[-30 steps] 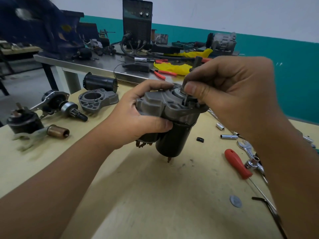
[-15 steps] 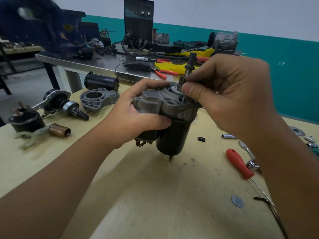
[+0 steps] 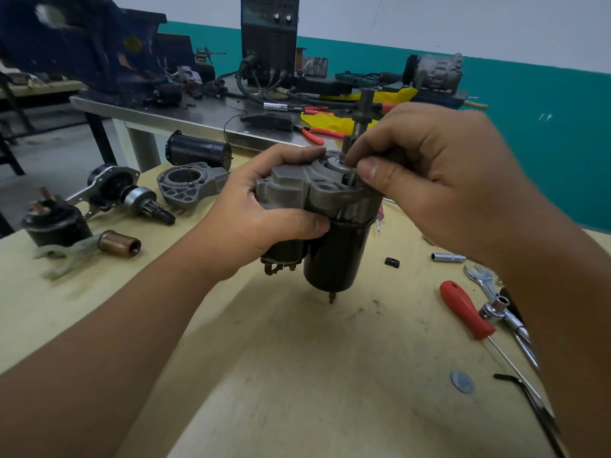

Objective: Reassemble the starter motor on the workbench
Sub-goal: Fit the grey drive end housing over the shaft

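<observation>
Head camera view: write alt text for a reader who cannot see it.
A person's left hand holds a starter motor upright above a yellow workbench, while the right hand pinches a shaft at its top. Loose parts and tools lie around.

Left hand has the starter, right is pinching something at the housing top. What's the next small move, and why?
Probably keep the left hand steady on the starter and ease the thin pin straight down with the right hand. The pin stands upright at the housing's edge beside the shaft, and looks only partly in; how deep is hidden.
</observation>
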### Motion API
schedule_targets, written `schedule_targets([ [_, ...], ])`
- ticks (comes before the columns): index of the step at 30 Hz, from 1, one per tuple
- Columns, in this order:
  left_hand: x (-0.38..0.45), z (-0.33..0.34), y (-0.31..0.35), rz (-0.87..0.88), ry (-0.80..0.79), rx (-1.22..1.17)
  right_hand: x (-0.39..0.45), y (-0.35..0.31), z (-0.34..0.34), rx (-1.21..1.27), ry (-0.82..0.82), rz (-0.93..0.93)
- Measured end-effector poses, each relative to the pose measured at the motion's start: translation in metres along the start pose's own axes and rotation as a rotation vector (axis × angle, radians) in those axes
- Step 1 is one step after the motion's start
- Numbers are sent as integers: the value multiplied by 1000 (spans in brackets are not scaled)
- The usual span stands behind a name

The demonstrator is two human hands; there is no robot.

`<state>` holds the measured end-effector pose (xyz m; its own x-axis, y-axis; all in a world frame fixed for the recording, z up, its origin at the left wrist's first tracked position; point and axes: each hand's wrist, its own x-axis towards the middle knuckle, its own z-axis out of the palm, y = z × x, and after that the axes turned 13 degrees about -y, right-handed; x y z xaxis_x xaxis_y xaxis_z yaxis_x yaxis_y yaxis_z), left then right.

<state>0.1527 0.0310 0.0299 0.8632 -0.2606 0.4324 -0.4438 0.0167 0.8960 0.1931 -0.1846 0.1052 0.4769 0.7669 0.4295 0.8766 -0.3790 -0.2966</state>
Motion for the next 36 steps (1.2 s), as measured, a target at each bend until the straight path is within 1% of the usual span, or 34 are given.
schedule_targets([
  [6,0,3,0,10,13,37,1,-6,-1,31,-53,69],
  [9,0,3,0,22,1,71,2,-6,2,31,-30,75],
  [11,-2,2,0,29,11,148,2,-7,4,34,-9,65],
  [13,-5,1,3,49,42,296,1,-8,5,46,6,44],
  [14,-6,1,4,87,57,389,0,-9,5,49,11,34],
  [18,-8,0,1,372,37,822,0,-9,8,31,26,-4],
  [20,-6,1,-3,445,26,941,1,-8,11,3,28,-23],
  [23,-4,3,-10,457,30,937,1,-6,15,-62,31,-49],
  [28,-2,3,-7,418,32,938,-1,4,14,-61,24,-102],
  [33,-2,3,11,319,-34,916,-1,8,8,-16,46,-115],
  [36,-3,1,28,250,-118,847,-1,5,9,63,74,-122],
])
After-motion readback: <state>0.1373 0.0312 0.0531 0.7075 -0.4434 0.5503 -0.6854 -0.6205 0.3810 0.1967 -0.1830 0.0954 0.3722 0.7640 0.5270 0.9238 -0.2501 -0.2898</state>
